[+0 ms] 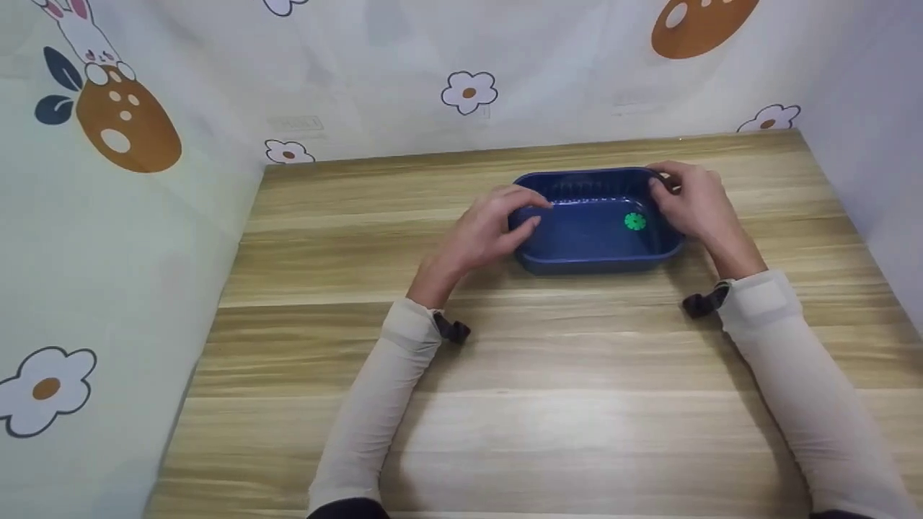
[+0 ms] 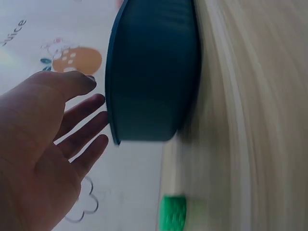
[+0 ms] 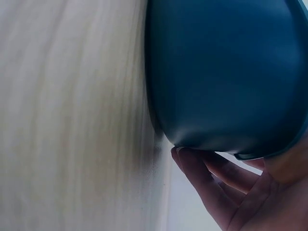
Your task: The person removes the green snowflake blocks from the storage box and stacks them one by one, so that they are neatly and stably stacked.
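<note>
A dark blue rectangular plastic basin (image 1: 588, 238) with rounded corners is on the wooden table's far part. Inside it, toward the right, lies a small green round piece with a notched edge (image 1: 634, 221). My right hand (image 1: 692, 198) grips the basin's right end, thumb over the rim and fingers against the outside wall. At the left end, my left hand (image 1: 494, 227) hovers with loosely bent fingers around the rim. The left wrist view shows these fingers spread beside the basin (image 2: 149, 77), holding nothing.
A green block-like object (image 2: 172, 212) appears low in the left wrist view, beside the basin; its full shape is cut off. Pale patterned sheeting (image 1: 375, 86) closes the back and left of the wooden table (image 1: 519, 404). A plain pale wall (image 1: 872, 158) stands right.
</note>
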Action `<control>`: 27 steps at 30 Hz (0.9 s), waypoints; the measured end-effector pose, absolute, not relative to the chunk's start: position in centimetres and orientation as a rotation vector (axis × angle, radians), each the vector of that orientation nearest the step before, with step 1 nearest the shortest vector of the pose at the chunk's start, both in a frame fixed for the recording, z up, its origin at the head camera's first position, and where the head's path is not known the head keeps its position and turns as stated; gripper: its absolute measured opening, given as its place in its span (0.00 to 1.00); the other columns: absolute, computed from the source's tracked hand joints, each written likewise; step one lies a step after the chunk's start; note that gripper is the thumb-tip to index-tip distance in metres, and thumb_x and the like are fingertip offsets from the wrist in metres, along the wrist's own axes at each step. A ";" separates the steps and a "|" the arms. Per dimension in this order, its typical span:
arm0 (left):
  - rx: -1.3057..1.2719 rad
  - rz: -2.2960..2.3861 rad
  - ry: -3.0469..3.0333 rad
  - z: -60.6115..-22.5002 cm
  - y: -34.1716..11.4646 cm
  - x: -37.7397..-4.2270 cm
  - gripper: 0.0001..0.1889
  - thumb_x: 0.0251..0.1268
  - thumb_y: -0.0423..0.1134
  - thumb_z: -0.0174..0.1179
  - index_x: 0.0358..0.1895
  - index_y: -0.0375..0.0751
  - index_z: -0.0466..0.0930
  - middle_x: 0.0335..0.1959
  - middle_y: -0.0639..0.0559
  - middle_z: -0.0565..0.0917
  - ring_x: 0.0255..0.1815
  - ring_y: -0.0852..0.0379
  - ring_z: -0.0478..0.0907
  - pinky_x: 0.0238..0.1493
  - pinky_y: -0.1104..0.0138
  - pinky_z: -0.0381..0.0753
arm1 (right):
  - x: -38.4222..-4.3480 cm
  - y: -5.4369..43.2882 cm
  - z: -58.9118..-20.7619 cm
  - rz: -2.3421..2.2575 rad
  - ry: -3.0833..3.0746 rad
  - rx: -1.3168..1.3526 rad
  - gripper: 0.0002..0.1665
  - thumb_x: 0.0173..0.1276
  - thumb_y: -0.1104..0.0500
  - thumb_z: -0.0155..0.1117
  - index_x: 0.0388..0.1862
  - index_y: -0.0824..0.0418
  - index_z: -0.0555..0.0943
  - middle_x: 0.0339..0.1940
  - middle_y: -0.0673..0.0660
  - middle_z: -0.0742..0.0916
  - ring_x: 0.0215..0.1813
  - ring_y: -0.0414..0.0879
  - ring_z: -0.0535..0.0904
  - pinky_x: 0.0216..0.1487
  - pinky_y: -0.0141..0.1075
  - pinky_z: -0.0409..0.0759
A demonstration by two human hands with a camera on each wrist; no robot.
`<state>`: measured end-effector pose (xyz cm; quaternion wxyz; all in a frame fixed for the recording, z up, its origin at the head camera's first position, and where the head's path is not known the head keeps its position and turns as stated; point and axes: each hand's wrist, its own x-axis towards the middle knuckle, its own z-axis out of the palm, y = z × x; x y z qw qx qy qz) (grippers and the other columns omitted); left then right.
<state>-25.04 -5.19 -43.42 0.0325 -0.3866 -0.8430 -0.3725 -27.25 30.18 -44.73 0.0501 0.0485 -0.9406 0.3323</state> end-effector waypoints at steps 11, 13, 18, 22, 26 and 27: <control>-1.290 -0.832 -2.841 -43.4 1.8 -24.9 0.15 0.84 0.44 0.59 0.64 0.50 0.86 0.65 0.54 0.87 0.70 0.55 0.79 0.76 0.63 0.76 | -27.2 30.2 -44.7 1.036 -2.860 0.155 0.23 0.84 0.55 0.56 0.69 0.62 0.84 0.56 0.73 0.90 0.57 0.68 0.88 0.60 0.65 0.84; -1.335 -0.797 -2.854 -43.3 3.0 -24.9 0.15 0.84 0.43 0.59 0.64 0.49 0.86 0.64 0.54 0.87 0.67 0.54 0.80 0.74 0.62 0.78 | -27.2 30.1 -44.7 1.034 -2.863 0.152 0.23 0.84 0.55 0.56 0.70 0.62 0.84 0.56 0.73 0.90 0.57 0.67 0.88 0.60 0.65 0.84; -1.458 -0.752 -2.822 -43.1 5.6 -25.3 0.14 0.82 0.41 0.60 0.63 0.46 0.86 0.60 0.52 0.88 0.62 0.53 0.83 0.65 0.64 0.82 | -27.2 30.1 -44.9 1.023 -2.854 0.161 0.23 0.84 0.55 0.56 0.69 0.63 0.84 0.56 0.73 0.90 0.57 0.68 0.88 0.59 0.65 0.84; -1.489 -0.672 -2.824 -42.9 7.5 -25.6 0.14 0.82 0.41 0.61 0.63 0.46 0.86 0.60 0.52 0.88 0.61 0.55 0.84 0.65 0.65 0.81 | -27.3 30.1 -44.9 1.006 -2.856 0.169 0.23 0.84 0.55 0.56 0.70 0.64 0.84 0.55 0.73 0.91 0.57 0.68 0.89 0.57 0.62 0.86; -1.489 -0.583 -2.861 -42.9 9.2 -26.0 0.15 0.82 0.43 0.60 0.65 0.48 0.85 0.62 0.52 0.87 0.63 0.56 0.82 0.66 0.66 0.81 | -27.3 30.2 -44.8 0.999 -2.876 0.161 0.24 0.85 0.53 0.56 0.71 0.63 0.83 0.55 0.72 0.91 0.57 0.66 0.89 0.56 0.58 0.86; -1.487 -0.567 -2.868 -43.0 9.6 -26.1 0.16 0.82 0.43 0.60 0.65 0.48 0.85 0.62 0.52 0.87 0.64 0.56 0.82 0.66 0.65 0.81 | -27.3 30.2 -44.8 1.003 -2.880 0.159 0.24 0.85 0.53 0.56 0.71 0.63 0.83 0.55 0.72 0.91 0.58 0.66 0.89 0.56 0.58 0.86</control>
